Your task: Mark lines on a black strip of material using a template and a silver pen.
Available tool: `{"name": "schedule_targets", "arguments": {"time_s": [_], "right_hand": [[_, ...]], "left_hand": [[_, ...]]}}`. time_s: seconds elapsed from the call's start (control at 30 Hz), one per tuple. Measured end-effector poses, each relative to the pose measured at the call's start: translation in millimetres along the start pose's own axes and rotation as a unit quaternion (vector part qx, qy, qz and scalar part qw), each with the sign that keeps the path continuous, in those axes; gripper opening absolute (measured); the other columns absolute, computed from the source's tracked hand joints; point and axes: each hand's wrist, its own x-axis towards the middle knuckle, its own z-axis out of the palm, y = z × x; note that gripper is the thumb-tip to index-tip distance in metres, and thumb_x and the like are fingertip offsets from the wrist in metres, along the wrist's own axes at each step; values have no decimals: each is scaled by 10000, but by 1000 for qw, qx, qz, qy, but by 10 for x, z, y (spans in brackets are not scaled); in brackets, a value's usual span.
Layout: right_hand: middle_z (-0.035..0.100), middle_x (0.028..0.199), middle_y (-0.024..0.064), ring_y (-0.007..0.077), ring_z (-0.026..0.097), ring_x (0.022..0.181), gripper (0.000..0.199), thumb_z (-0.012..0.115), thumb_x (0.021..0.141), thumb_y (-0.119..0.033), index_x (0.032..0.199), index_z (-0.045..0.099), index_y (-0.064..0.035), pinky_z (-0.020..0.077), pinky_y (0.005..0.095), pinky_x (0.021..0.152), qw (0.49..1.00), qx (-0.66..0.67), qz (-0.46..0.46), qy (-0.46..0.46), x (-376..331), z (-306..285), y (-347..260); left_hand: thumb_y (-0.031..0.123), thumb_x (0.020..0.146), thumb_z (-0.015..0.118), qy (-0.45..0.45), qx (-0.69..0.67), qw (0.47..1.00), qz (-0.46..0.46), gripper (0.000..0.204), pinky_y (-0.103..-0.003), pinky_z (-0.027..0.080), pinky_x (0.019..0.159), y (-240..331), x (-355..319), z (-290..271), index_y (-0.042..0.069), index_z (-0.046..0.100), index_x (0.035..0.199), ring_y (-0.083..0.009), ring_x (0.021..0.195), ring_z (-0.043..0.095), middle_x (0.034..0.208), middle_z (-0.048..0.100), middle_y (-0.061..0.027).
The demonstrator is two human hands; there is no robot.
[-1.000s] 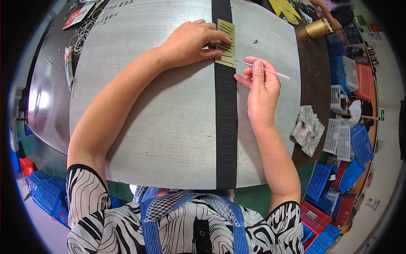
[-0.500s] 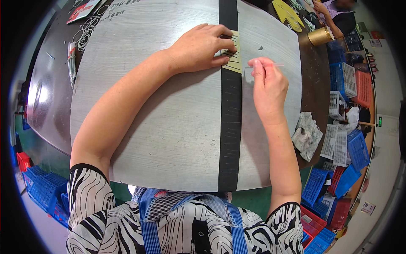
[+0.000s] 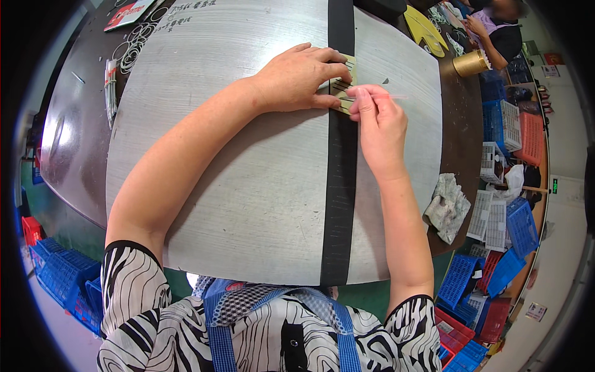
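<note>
- The right hand [image 3: 379, 127] pinches a slim translucent pen-like rod [image 3: 396, 97] between thumb and fingers, while the left hand [image 3: 297, 79] spreads its fingers, unclenched, over a slotted yellow template [image 3: 341, 88].
- The template lies flat on a long black strip [image 3: 339, 192], directly left of the right hand's pinch; the left hand is the nearer, its fingertips on the template, with the right at the template's right-hand edge.
- The strip's long axis runs away from the person; the template's dark slots cross it at a slight slant, and the rod also lies crosswise, its tail pointing right.
- Faint pale lines mark the strip on the person's side of the template.
- Beneath the strip spreads a pale gray board [image 3: 248, 204] on a dark table [image 3: 71, 155], a crumpled gray cloth [image 3: 447, 208] beside the board at right and a gold cylinder [image 3: 469, 63] beyond.
- Fingers hide the rod's tip and much of the template; whether the tip touches a slot cannot be told. The rod's tail blurs, and the strip's far end is cut off at the top.
</note>
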Motion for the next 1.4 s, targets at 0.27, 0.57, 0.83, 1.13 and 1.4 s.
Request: {"name": "schedule_targets", "arguments": {"time_s": [0.27, 0.57, 0.83, 1.13, 1.4], "right_hand": [[701, 764, 106, 253, 695, 695, 232, 568, 1035, -210, 975, 721, -46, 532, 369, 681, 999, 1, -41, 14, 79, 76, 45], [705, 779, 111, 273, 696, 712, 229, 562, 1033, -188, 948, 717, -42, 533, 383, 691, 997, -36, -69, 19, 166, 85, 75], [710, 769, 111, 266, 703, 706, 239, 568, 1032, -203, 952, 725, -42, 538, 368, 687, 998, -33, -49, 20, 218, 62, 76], [716, 804, 114, 269, 710, 738, 238, 567, 1031, -208, 952, 720, -43, 541, 378, 703, 998, 12, -45, 41, 333, 121, 114], [719, 795, 111, 272, 704, 712, 250, 565, 1031, -230, 958, 720, -47, 540, 372, 692, 987, -143, -47, 56, 453, 80, 178]], "left_hand": [[365, 835, 785, 4, -3, 1000, -9, 508, -419, 416, 1117, -9, 15, 26, 136, 640, 1265, -301, 1244, 562, 1359, 610, -85], [345, 800, 813, 14, -23, 999, -17, 692, -427, 408, 1122, -7, 38, 38, 108, 546, 1393, -306, 1234, 573, 1325, 626, -97], [349, 790, 825, 41, -12, 999, -5, 769, -431, 388, 1162, 4, 32, 56, 89, 505, 1440, -300, 1285, 548, 1423, 559, -119], [349, 774, 839, 30, -21, 999, -29, 842, -425, 402, 1151, -10, 38, 60, 68, 459, 1471, -319, 1293, 539, 1438, 539, -132], [323, 758, 853, 30, -41, 998, -43, 943, -423, 413, 1133, 21, 45, 27, 50, 379, 1526, -329, 1246, 561, 1339, 588, -174]]}}
